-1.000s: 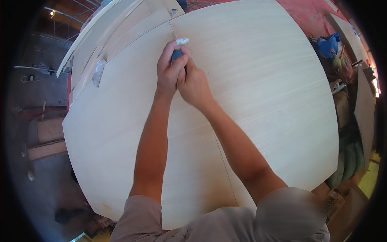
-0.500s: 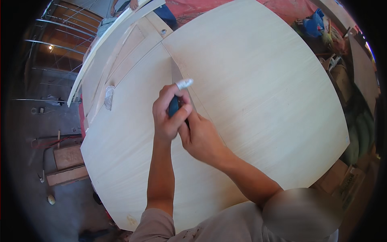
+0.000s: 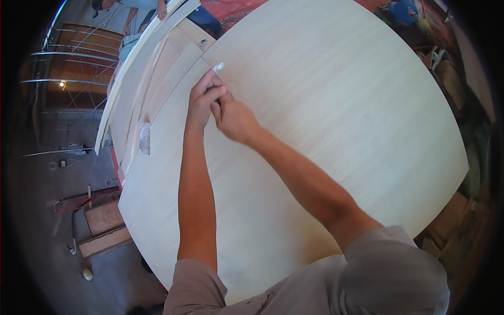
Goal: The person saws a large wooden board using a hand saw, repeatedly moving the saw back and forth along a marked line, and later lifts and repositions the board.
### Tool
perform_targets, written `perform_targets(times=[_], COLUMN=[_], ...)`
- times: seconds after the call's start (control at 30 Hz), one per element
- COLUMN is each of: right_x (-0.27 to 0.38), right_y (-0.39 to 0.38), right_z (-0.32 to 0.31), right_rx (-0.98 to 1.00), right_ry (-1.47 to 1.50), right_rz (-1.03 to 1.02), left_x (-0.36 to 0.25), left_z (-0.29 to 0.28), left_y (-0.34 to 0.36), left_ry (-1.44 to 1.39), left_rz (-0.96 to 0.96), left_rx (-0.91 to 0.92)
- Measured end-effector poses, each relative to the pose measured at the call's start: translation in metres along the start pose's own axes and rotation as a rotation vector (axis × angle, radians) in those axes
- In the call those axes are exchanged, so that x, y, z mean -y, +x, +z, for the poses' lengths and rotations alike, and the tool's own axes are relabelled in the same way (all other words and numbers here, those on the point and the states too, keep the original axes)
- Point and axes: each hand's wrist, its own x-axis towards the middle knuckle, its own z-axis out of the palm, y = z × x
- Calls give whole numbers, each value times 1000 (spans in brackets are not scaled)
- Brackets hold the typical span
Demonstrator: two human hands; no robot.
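On a large pale plywood sheet [image 3: 357, 115], my left hand [image 3: 205, 102] and my right hand [image 3: 233, 119] are closed together on the handle of a hand saw, mostly hidden under my fingers. A finger of my left hand carries a white wrapping [image 3: 219, 67]. The hands are at a thin line that runs from the sheet's far left edge. To their left a crumpled pale wad [image 3: 145, 137], too unclear to name, lies beside thinner wooden strips and panels [image 3: 157, 79].
Another person's hand [image 3: 161, 10] rests on the curved panels at top left, with an arm behind. Metal bars [image 3: 68, 81] and cardboard boxes [image 3: 102, 220] are on the floor side at left. A blue bag [image 3: 401, 11] and clutter line the right edge.
My hands came toward me with the saw, showing its grey blade, then moved away again toward the far edge. The view has shifted, showing more of the other person at top left.
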Motion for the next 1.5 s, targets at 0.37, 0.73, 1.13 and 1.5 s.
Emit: perform_targets(times=[0.37,0.73,1.13,1.5], right_x=[-24,106,91,41], right_y=[2,-112,-78,-15], right_z=[-13,-87,-51,-20], right_rx=[72,4,56,60], right_ry=[57,29,41,-25], right_rz=[-52,-31,56,34], left_x=[31,-82,-74,-18], left_z=[15,66,39,9], left_y=[5,-99,-86,-17], left_ry=[7,-208,-302,-324], left_rz=[202,310,108,97], left_rx=[-54,-90,-130,-67])
